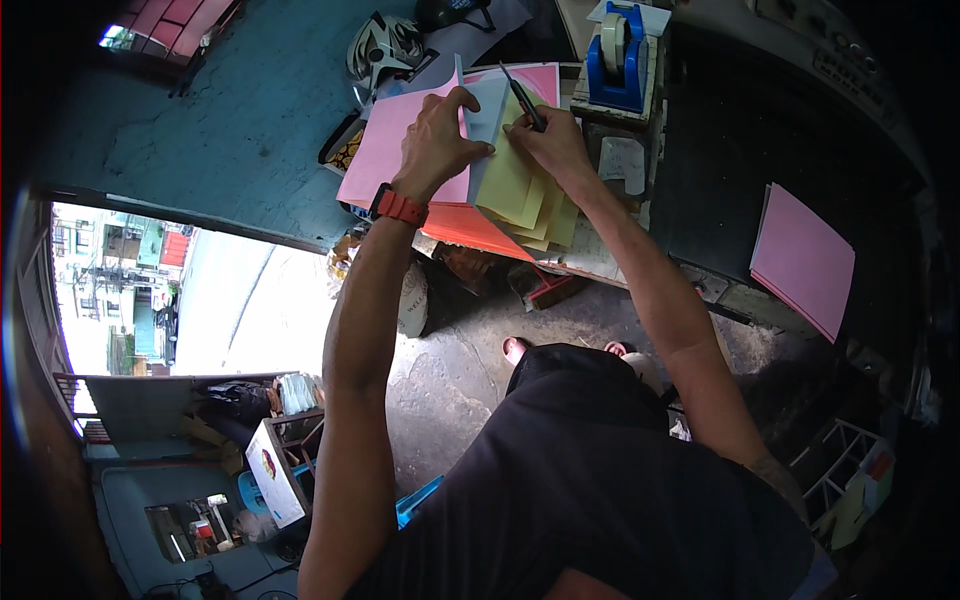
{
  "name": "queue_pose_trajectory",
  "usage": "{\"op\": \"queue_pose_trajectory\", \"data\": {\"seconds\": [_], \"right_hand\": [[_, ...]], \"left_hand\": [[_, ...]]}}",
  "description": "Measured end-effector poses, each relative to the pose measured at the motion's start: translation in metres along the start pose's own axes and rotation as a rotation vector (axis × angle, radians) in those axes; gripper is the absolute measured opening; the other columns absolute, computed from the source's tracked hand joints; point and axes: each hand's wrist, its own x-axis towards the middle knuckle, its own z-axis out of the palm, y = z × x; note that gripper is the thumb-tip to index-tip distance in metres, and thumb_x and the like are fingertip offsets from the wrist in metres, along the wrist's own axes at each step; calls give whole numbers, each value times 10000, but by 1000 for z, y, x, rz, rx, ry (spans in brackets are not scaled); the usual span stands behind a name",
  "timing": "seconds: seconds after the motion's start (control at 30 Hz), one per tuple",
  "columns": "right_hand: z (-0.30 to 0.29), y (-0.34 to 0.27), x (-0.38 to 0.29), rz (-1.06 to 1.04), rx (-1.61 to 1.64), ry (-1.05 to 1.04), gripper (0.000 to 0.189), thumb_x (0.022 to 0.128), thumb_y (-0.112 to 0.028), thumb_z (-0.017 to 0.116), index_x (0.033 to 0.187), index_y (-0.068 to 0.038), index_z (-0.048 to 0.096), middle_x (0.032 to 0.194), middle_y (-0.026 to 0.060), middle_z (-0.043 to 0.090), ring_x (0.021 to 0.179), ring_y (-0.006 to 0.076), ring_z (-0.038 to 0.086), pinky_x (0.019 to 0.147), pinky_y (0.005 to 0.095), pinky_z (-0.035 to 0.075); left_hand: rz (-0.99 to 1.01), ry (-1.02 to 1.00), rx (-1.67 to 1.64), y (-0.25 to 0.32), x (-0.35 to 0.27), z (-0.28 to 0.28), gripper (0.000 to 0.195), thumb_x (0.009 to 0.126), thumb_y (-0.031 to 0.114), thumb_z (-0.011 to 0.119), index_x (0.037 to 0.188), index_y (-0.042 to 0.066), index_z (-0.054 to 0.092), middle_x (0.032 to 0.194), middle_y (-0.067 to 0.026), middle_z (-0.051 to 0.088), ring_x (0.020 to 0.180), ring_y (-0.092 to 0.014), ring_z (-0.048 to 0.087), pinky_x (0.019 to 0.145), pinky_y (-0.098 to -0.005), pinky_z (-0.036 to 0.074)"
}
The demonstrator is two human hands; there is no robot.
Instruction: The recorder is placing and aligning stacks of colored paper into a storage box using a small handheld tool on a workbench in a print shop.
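Pink paper sheets (397, 142) lie in a stack before me, with a whitish sheet (484, 112) beside them. My left hand (446, 139) spreads over both, thumb and fingers apart, the thumb near the edge of yellow paper sheets (510, 180). A dark, slim pointed tool (529, 105), perhaps a cutter or pen, is held in my right hand (551, 142); its tip points away from me. The fingers of that hand also touch the top yellow sheet. Several yellow sheets fan out toward me, next to orange-red paper (472, 225) under the pink stack.
A blue tape dispenser (619, 67) stands at the back right. Another pink paper stack (802, 259) lies on the dark surface at right. A white and black helmet (382, 49) sits behind the papers. Below the table's edge is a red brush (551, 291).
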Motion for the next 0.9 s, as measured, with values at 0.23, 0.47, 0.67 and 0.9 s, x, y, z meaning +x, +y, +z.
{"op": "queue_pose_trajectory", "data": {"seconds": [0.23, 0.47, 0.67, 0.9], "right_hand": [[0, 5, 12, 1, 60, -54, 240, 742, -257, 774, 790, -37, 689, 668, 35, 655, 600, 109, 593, 589, 276, 469], [-2, -9, 0, 9, -201, 8, 391, 849, -422, 695, 952, -45, 711, 825, 129, 721, 758, 262, 705, 701, 385, 528], [-31, -29, -45, -93, -481, 80, 274, 947, -296, 567, 1124, -149, 716, 983, 168, 723, 939, 358, 692, 839, 454, 521], [-38, -18, -47, -246, -511, 79, 258, 911, -211, 637, 1119, -95, 736, 729, 141, 690, 629, 225, 658, 617, 366, 489]], "left_hand": [[28, 21, -34, -4, -2, 1, 597, 635, 251, 885, 1145, 163, 589, 1199, -130, 585, 1087, -299, 641, 919, -429, 515], [31, 22, -44, -6, -3, 2, 590, 635, 261, 882, 1135, 171, 582, 1178, -129, 592, 1075, -304, 641, 894, -433, 517], [82, 97, -4, -9, -5, 6, 625, 598, 259, 874, 1139, 169, 574, 1077, -145, 581, 888, -350, 678, 751, -457, 550], [94, 81, 4, -7, -2, 7, 630, 598, 262, 877, 1143, 150, 582, 1057, -154, 594, 872, -350, 679, 731, -456, 553]]}}
